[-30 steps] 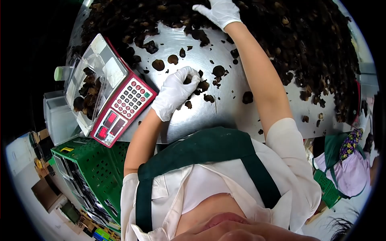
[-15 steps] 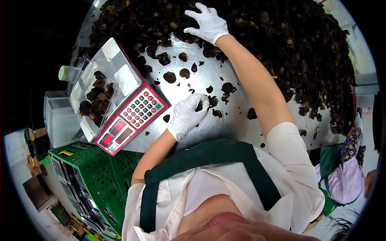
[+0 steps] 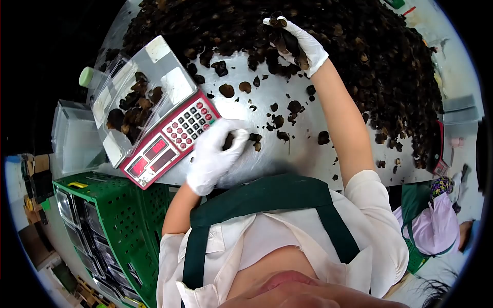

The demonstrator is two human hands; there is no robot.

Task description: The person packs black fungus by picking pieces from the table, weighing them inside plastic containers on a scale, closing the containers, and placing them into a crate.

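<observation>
My right hand point(image 3: 305, 49), in a white glove, is closed around a handful of dark wood ear mushrooms point(image 3: 288, 43) at the edge of a large mushroom pile point(image 3: 370, 66). Nearer my body, my gloved left hand point(image 3: 214, 156) is curled with a dark mushroom piece point(image 3: 227, 141) showing between its fingers. This hand is beside the keypad corner of a red digital scale point(image 3: 169, 146). On the scale, a clear plastic container point(image 3: 146, 123) holds several mushrooms point(image 3: 134, 105). Loose pieces, including a round mushroom point(image 3: 226, 91), are scattered over the metal table point(image 3: 241, 110).
Left of the scale stand stacked clear plastic containers point(image 3: 77, 136) and a bottle with a pale green cap point(image 3: 86, 77). A green crate point(image 3: 118, 215) with clear containers is below them, beside my left arm. Another person point(image 3: 431, 220) in a green apron is at the far right.
My right hand has gone from spread over the pile to closed around a handful of mushrooms, shifting right. My left hand has moved left and toward my body, still curled.
</observation>
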